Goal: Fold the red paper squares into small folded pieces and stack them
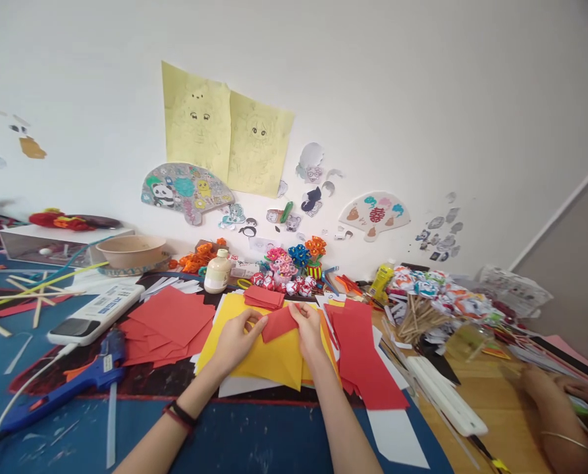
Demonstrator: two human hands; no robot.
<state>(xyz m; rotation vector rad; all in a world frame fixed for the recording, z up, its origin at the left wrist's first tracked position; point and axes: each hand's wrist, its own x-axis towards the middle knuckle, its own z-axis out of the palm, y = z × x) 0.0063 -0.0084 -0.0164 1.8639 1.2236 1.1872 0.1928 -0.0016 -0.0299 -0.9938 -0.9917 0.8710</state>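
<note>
Both my hands pinch a small folded red paper piece (277, 323) over a stack of yellow paper sheets (261, 359). My left hand (235, 340) grips its left edge, with a dark band on that wrist. My right hand (307, 331) holds its right edge from above. A small stack of folded red pieces (264, 297) lies just beyond. Loose red paper squares (168, 322) lie to the left and long red strips (365, 359) to the right.
A blue glue gun (76, 382), a white power strip (96, 313), a glue bottle (217, 271), a bowl (132, 251) and paper flowers (301, 258) lie around. Wooden skewers (417, 319) and white glue sticks (444, 395) sit right. Another person's arm (560, 415) rests at the lower right.
</note>
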